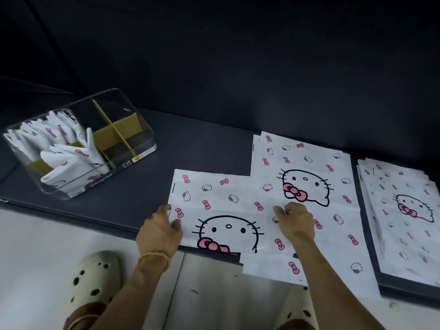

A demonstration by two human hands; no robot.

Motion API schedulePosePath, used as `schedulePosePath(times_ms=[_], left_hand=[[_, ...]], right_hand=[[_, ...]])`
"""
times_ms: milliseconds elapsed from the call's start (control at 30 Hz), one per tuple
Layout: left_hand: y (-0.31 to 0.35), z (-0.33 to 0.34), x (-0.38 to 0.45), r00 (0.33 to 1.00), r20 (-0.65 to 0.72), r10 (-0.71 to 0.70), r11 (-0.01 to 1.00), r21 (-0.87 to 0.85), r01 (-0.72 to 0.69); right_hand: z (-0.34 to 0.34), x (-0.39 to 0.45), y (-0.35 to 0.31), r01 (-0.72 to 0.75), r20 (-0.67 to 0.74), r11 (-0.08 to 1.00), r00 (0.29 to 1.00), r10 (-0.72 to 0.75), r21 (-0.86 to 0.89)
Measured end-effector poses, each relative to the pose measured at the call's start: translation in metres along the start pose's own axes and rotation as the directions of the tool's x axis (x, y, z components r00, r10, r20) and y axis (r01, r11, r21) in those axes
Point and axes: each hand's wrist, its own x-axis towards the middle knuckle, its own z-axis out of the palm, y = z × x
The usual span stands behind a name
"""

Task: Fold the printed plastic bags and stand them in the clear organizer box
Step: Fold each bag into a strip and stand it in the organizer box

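Observation:
A white plastic bag (221,198) printed with cat faces and pink bows lies flat near the front edge of the dark surface. My left hand (162,231) pinches its left edge. My right hand (296,220) rests with curled fingers on its right part, where it overlaps a second flat bag (309,167). A stack of more such bags (404,210) lies at the right. The clear organizer box (133,129) stands at the back left with several folded bags (69,153) upright in its left compartments.
Cardboard dividers (116,132) split the box; its right compartments hold nothing. The dark cushioned surface (214,139) runs back to a dark upright backrest. Below the front edge are a pale floor and a foot in a cream clog (95,277).

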Motion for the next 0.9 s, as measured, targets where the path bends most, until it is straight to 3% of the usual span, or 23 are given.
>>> schedulePosePath(times_ms=[67,133,200,267,333,533,600,667,733,800,900], left_hand=[[-0.003,0.0,-0.001,0.995,-0.053,0.081,0.993,0.094,-0.075],[-0.003,0.002,-0.002,0.957,-0.071,0.281,0.947,0.18,-0.264],[-0.001,0.007,-0.004,0.837,0.017,0.546,0.827,0.152,-0.542],[0.0,0.015,-0.007,0.717,0.203,0.667,0.715,0.097,-0.692],[-0.006,0.024,-0.007,0.689,0.313,0.654,0.696,0.109,-0.71],[-0.021,0.034,-0.011,0.726,0.33,0.604,0.666,0.291,-0.687],[-0.02,0.035,-0.013,0.734,0.34,0.588,0.652,0.336,-0.679],[-0.018,0.034,-0.014,0.738,0.34,0.583,0.647,0.356,-0.675],[-0.015,0.031,-0.017,0.735,0.333,0.59,0.642,0.358,-0.678],[-0.013,0.03,-0.018,0.729,0.322,0.604,0.634,0.359,-0.685],[-0.017,0.03,-0.016,0.721,0.351,0.597,0.635,0.342,-0.693]], right_hand=[[0.002,0.0,-0.001,0.001,-0.019,1.0,1.0,-0.002,-0.016],[0.003,0.001,-0.001,0.027,-0.038,0.999,0.999,-0.027,-0.02],[0.003,0.002,-0.001,0.044,-0.047,0.999,0.998,-0.046,-0.026],[0.003,0.003,-0.001,0.05,-0.039,0.998,0.998,-0.051,-0.03],[0.003,0.004,-0.001,0.05,-0.033,0.998,0.998,-0.051,-0.035],[0.004,-0.002,-0.007,0.041,-0.054,0.987,0.997,-0.05,-0.158],[0.007,-0.015,-0.009,0.137,-0.215,0.945,0.955,-0.205,-0.296],[0.016,-0.039,-0.016,0.292,-0.275,0.854,0.859,-0.432,-0.43],[0.037,-0.066,-0.024,0.482,-0.207,0.764,0.771,-0.603,-0.43],[0.063,-0.092,-0.027,0.636,-0.036,0.677,0.719,-0.695,-0.369],[0.074,-0.107,-0.011,0.7,0.122,0.6,0.684,-0.719,-0.387]])
